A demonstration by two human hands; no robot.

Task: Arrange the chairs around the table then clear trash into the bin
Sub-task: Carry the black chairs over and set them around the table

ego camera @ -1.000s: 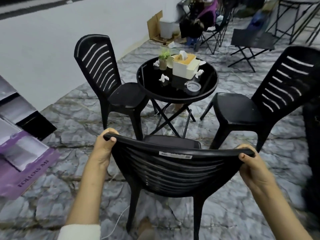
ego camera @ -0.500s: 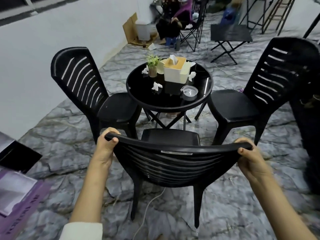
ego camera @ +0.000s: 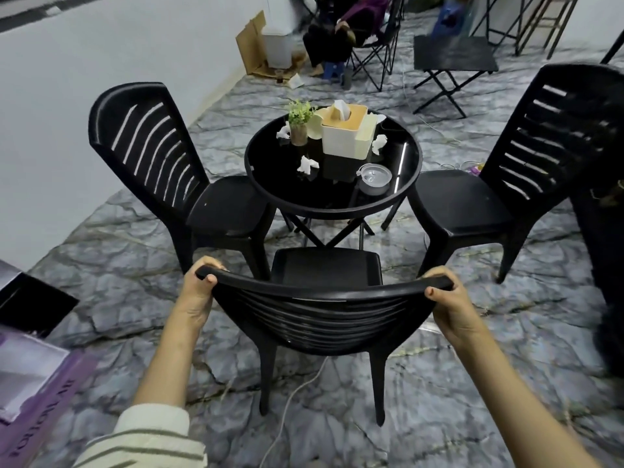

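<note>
A round black glass table (ego camera: 270, 194) stands ahead with a tissue box (ego camera: 344, 133), a small potted plant (ego camera: 299, 121), a grey ashtray (ego camera: 374, 179) and crumpled white tissues (ego camera: 307, 164) on it. A black plastic chair (ego camera: 324, 312) faces the table in front of me, its seat close to the table's rim. My left hand (ego camera: 199, 292) grips the left end of its top rail and my right hand (ego camera: 449, 298) grips the right end. Two more black chairs flank the table, a left chair (ego camera: 162, 163) and a right chair (ego camera: 526, 157).
A white wall runs along the left. A purple box (ego camera: 30, 393) lies at lower left. A white cable (ego camera: 293, 396) trails on the stone-pattern floor under the held chair. Behind the table stand a black folding table (ego camera: 454, 57), a white bin (ego camera: 278, 49) and a seated person (ego camera: 337, 32).
The held chair has moved forward toward the table, its seat now near the table's rim. Both hands stay gripped on the top rail.
</note>
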